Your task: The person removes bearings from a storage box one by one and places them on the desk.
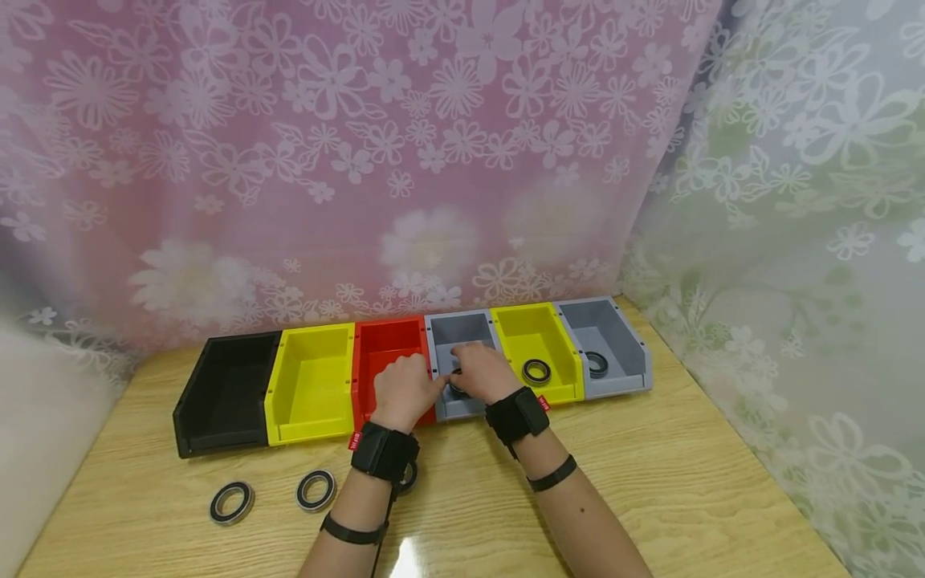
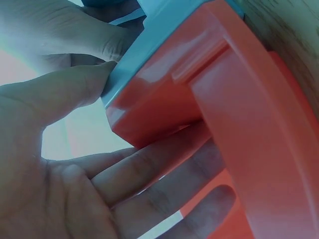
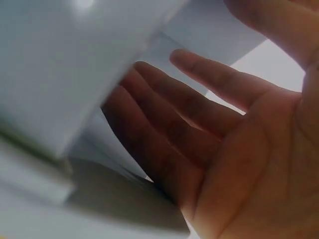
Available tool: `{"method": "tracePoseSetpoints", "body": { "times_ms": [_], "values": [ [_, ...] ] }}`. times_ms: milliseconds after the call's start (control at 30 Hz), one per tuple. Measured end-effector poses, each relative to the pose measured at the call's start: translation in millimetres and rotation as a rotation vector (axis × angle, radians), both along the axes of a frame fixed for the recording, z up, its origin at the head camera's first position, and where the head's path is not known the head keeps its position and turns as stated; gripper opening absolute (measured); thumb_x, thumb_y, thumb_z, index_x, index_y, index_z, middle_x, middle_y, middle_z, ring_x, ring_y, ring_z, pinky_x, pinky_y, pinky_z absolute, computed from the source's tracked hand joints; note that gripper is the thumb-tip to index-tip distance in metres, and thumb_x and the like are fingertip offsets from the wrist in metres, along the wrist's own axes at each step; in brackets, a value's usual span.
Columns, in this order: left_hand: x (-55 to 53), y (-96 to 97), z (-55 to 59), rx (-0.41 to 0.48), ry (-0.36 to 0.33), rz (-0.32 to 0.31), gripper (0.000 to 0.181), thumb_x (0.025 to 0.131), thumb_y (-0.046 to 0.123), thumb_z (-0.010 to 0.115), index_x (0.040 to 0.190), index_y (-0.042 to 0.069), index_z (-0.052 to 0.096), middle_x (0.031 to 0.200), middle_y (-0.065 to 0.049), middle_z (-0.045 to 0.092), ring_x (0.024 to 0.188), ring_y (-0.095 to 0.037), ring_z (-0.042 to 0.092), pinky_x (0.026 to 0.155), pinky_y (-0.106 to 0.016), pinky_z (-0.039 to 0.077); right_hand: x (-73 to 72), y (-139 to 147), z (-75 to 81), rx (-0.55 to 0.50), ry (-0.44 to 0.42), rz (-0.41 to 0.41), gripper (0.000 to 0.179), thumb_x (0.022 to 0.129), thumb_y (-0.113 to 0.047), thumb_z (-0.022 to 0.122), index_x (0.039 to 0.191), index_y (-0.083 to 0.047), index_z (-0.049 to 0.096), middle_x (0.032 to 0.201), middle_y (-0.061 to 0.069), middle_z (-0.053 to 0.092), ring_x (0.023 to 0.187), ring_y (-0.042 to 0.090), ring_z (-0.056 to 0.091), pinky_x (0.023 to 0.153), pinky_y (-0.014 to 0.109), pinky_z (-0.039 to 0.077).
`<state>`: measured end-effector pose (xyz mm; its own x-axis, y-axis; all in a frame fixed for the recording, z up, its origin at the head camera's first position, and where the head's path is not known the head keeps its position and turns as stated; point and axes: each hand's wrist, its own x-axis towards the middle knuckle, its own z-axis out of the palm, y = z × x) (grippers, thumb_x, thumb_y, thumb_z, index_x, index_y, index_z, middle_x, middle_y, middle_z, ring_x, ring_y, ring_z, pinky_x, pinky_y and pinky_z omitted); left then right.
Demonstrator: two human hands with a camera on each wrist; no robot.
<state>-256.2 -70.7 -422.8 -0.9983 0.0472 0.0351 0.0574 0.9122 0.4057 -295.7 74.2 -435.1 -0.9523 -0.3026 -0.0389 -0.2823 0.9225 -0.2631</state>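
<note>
In the head view my left hand (image 1: 401, 390) is over the red bin (image 1: 393, 335). The left wrist view shows its fingers (image 2: 164, 191) stretched out inside that bin and its thumb touching the grey rim beside the red wall. My right hand (image 1: 482, 372) reaches into the middle grey bin (image 1: 462, 325), with its fingers (image 3: 189, 107) loosely extended in the right wrist view. A bearing (image 1: 456, 385) in this bin is mostly hidden by the right hand. Near the shared wall of the two bins, both thumbs come close together.
To the left stand a black bin (image 1: 189, 401) and a yellow bin (image 1: 311, 433). On the right, another yellow bin (image 1: 527, 321) and a grey bin (image 1: 588, 313) each hold one bearing. Bearings (image 1: 232, 503) lie on the wooden table (image 1: 686, 498), one partly behind the left wrist.
</note>
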Motion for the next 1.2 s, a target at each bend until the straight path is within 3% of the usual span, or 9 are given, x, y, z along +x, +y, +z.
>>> {"method": "tracePoseSetpoints", "body": {
  "times_ms": [133, 233, 333, 733, 1000, 1200],
  "values": [
    [0.2, -0.4, 0.5, 0.01, -0.004, 0.001, 0.046, 0.089, 0.037, 0.081, 0.061, 0.009, 0.057, 0.053, -0.003, 0.04, 0.048, -0.023, 0.05, 0.044, -0.03, 0.035, 1.6, -0.7, 0.1, 0.023, 0.022, 0.013, 0.034, 0.092, -0.029, 0.08, 0.115, -0.005, 0.073, 0.098, 0.008, 0.072, 0.083, 0.021, 0.065, 0.073, 0.038, 0.054],
    [0.4, -0.6, 0.7, 0.018, -0.007, 0.0, 0.048, 0.089, 0.037, 0.08, 0.06, 0.009, 0.055, 0.053, -0.002, 0.037, 0.048, -0.022, 0.049, 0.044, -0.029, 0.032, 3.2, -1.0, 0.1, 0.033, 0.03, 0.021, 0.024, 0.092, -0.03, 0.08, 0.093, -0.007, 0.071, 0.075, 0.003, 0.059, 0.066, 0.018, 0.054, 0.058, 0.032, 0.043],
    [-0.4, -0.6, 0.4, 0.025, -0.012, -0.001, 0.049, 0.089, 0.037, 0.081, 0.059, 0.009, 0.053, 0.053, -0.001, 0.035, 0.046, -0.022, 0.047, 0.043, -0.029, 0.03, 4.0, -1.4, -0.1, 0.05, 0.033, 0.017, 0.029, 0.092, -0.031, 0.079, 0.081, -0.009, 0.065, 0.065, 0.0, 0.048, 0.058, 0.016, 0.048, 0.053, 0.03, 0.035],
    [-1.6, -1.4, 2.8, 0.03, -0.022, 0.006, 0.047, 0.088, 0.036, 0.082, 0.06, 0.008, 0.056, 0.053, -0.004, 0.04, 0.047, -0.023, 0.049, 0.043, -0.029, 0.035, 3.0, -4.4, -2.4, 0.131, 0.05, 0.002, 0.032, 0.089, -0.034, 0.082, 0.078, -0.009, 0.065, 0.063, 0.0, 0.047, 0.057, 0.017, 0.049, 0.052, 0.03, 0.036],
    [-0.9, -1.6, 0.4, 0.035, -0.009, 0.003, 0.047, 0.089, 0.036, 0.081, 0.06, 0.008, 0.056, 0.052, -0.004, 0.041, 0.047, -0.023, 0.049, 0.043, -0.03, 0.036, 3.0, -5.5, -7.9, 0.144, 0.052, -0.002, 0.025, 0.085, -0.026, 0.086, 0.084, -0.009, 0.068, 0.071, 0.001, 0.056, 0.063, 0.019, 0.055, 0.057, 0.035, 0.047],
    [0.5, -2.4, -1.2, 0.041, -0.005, 0.002, 0.046, 0.088, 0.035, 0.081, 0.06, 0.008, 0.057, 0.052, -0.004, 0.041, 0.047, -0.023, 0.049, 0.043, -0.03, 0.037, 6.9, -6.2, -8.6, 0.138, 0.099, 0.022, 0.022, 0.083, -0.023, 0.087, 0.085, -0.01, 0.07, 0.073, 0.001, 0.058, 0.064, 0.02, 0.056, 0.06, 0.038, 0.052]
  ]
}}
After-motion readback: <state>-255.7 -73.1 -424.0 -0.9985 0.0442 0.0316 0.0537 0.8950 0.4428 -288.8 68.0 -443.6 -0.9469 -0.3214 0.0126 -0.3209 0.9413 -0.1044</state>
